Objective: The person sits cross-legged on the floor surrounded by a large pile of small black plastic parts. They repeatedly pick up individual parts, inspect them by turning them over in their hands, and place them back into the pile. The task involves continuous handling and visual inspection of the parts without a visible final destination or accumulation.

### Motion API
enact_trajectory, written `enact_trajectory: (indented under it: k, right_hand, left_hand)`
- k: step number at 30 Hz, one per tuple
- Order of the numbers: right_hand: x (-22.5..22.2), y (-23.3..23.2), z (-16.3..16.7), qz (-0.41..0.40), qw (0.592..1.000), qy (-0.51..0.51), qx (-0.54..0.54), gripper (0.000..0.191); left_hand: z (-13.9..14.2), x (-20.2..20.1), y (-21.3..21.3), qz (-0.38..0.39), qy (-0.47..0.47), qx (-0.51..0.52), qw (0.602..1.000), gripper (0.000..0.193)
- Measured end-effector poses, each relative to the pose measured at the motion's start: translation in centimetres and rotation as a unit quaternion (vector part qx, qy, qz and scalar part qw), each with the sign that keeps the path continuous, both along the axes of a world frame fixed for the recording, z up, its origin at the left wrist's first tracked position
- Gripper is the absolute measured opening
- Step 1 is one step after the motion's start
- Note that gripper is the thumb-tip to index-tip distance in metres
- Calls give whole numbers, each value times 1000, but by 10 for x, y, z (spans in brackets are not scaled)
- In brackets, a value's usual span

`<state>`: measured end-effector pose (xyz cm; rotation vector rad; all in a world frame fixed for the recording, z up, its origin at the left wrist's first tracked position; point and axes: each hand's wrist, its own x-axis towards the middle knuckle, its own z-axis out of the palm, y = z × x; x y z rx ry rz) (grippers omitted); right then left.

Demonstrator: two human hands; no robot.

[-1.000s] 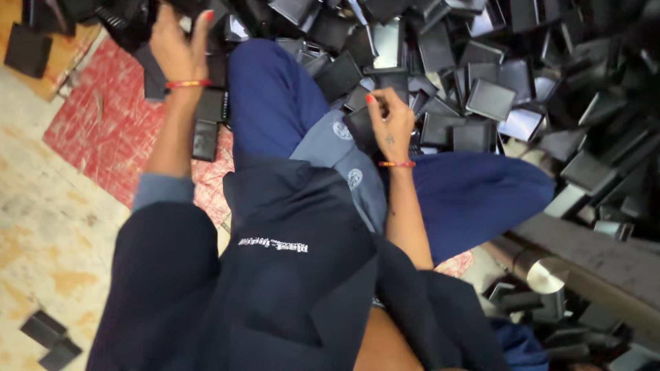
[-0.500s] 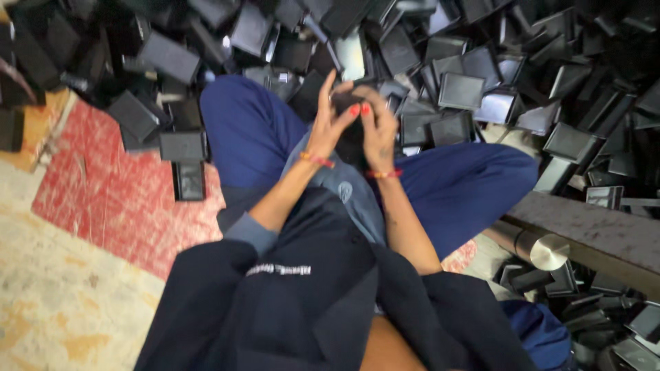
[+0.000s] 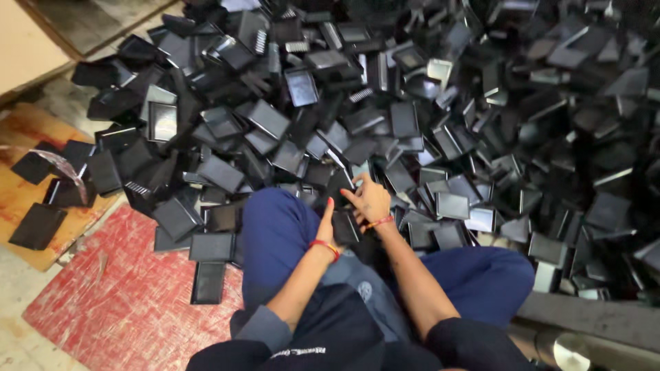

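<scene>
I sit cross-legged in blue trousers (image 3: 275, 233) at the edge of a big heap of black square plastic pieces (image 3: 412, 117). My left hand (image 3: 328, 221), with a red bangle at the wrist, stands edge-on over my knee. Its fingers lie against a black square piece (image 3: 344, 227) held between my two hands. My right hand (image 3: 370, 199), wearing a red bangle too, reaches just beyond that piece. Its fingers are spread and touch the nearest pieces of the heap.
A red patterned mat (image 3: 103, 295) lies on the floor to my left with loose black pieces (image 3: 208, 282) on it. A wooden board (image 3: 17, 199) lies beyond it. A dark beam (image 3: 591, 317) and a shiny metal pipe end (image 3: 574, 352) are at the lower right.
The view has tilted up toward the heap. Both hands have moved from my lap forward to the heap's edge, and they have come slightly apart.
</scene>
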<state>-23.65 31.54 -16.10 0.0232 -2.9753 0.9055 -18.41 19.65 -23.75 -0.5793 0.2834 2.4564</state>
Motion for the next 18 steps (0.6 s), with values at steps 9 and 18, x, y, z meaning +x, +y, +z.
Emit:
enact_trajectory:
  k: [9,18]
  right_hand:
    - [-5,2,-16,2,989,47,-141,39]
    - [72,94,-26,4,941,28,-336,19]
  left_hand:
    - [-2,4,7,14,57,-54,997,73]
    - [0,8,21,-6,44,-91,995,72]
